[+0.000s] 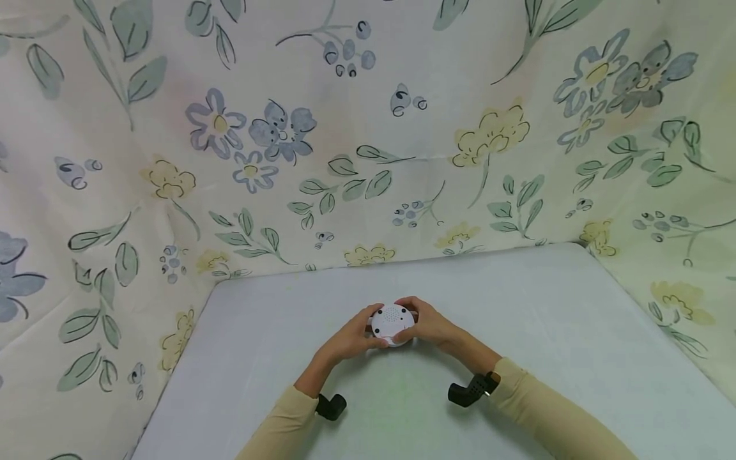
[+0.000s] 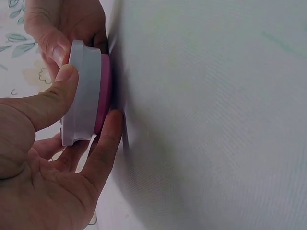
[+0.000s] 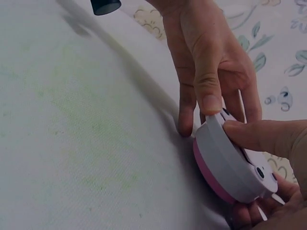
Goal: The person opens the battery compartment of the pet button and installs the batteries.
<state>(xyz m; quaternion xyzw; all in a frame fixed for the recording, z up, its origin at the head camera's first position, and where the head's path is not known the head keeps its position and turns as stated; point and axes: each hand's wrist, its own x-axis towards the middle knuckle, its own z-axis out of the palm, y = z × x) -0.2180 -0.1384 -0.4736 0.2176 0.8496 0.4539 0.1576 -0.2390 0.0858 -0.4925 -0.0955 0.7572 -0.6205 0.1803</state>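
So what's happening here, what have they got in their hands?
A person is holding a small round device, white on top with a pink base, on a pale table. The left hand and the right hand both curl round its rim from opposite sides. Its top shows a patch of small holes. In the wrist views its pink side faces the cloth-covered surface. Flowered fabric hangs behind and at both sides.

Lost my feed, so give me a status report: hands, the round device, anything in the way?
Left hand and right hand both grip the round white device, pink base down on the table. Nothing else near it.
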